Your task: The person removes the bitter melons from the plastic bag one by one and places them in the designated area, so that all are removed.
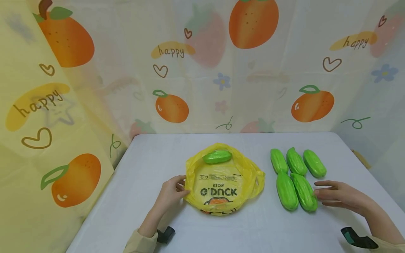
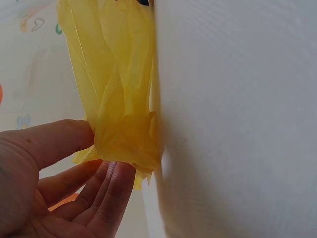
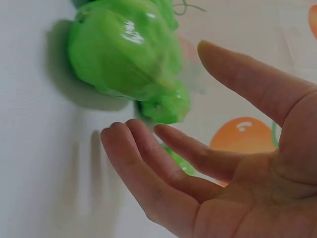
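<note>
A yellow plastic bag (image 1: 221, 207) lies on the table with its mouth spread wide and its rim rolled. At its left rim my left hand (image 1: 171, 192) pinches the plastic between thumb and fingers; the left wrist view shows the crumpled yellow bag (image 2: 119, 99) there. Inside, near the far side, rests one short green cucumber-like vegetable (image 1: 217, 157). Several more lie to the right of the bag in two rows. Just right of the nearest one, a ridged green vegetable (image 1: 304, 193), my right hand (image 1: 346, 197) hovers with fingers apart, holding nothing in the right wrist view.
A white cloth covers the table (image 1: 152, 158). Behind it and on the left hangs a curtain (image 1: 126, 70) printed with oranges and hearts. The back row of green vegetables (image 1: 296, 162) stands close to the front row.
</note>
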Action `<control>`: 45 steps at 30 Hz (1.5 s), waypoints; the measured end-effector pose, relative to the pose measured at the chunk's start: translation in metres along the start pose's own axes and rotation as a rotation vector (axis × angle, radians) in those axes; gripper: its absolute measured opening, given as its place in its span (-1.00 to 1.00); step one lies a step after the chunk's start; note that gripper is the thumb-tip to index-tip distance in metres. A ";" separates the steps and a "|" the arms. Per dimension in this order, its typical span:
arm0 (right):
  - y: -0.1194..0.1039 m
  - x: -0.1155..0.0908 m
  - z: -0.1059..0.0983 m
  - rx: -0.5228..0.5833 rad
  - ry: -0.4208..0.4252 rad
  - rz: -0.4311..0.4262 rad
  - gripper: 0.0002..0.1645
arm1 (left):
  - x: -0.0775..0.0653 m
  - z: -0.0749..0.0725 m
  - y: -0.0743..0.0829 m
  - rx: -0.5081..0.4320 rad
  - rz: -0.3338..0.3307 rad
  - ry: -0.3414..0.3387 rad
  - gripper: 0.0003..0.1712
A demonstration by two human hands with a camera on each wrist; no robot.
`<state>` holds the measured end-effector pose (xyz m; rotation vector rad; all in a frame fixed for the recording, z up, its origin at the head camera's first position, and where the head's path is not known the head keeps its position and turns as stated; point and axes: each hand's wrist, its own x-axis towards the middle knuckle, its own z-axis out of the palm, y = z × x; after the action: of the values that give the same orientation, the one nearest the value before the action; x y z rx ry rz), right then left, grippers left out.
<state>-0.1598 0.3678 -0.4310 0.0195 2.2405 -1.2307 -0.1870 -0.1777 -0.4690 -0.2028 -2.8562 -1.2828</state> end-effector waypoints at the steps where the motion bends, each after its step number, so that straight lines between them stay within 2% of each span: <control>1: -0.001 -0.001 -0.001 -0.011 0.010 0.000 -0.10 | 0.000 0.000 0.000 0.002 -0.001 0.001 -0.44; 10: -0.015 -0.005 -0.010 -0.024 0.086 -0.107 -0.20 | 0.000 -0.001 -0.002 0.008 0.003 -0.001 -0.44; 14: -0.026 -0.002 -0.009 -0.047 0.107 -0.125 -0.19 | 0.000 -0.001 -0.001 0.009 -0.001 0.000 -0.43; 29: -0.071 0.017 0.004 -0.090 0.119 -0.209 -0.19 | 0.000 0.000 -0.001 0.009 0.003 -0.002 -0.43; 40: -0.099 0.034 0.019 -0.077 0.128 -0.218 -0.19 | 0.000 0.000 -0.002 0.005 0.021 0.004 -0.43; 45: -0.111 0.040 0.025 -0.019 0.111 -0.240 -0.18 | 0.000 0.000 -0.002 0.007 0.019 0.008 -0.43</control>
<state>-0.2127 0.2744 -0.3751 -0.1982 2.4048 -1.3624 -0.1872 -0.1786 -0.4705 -0.2242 -2.8446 -1.2674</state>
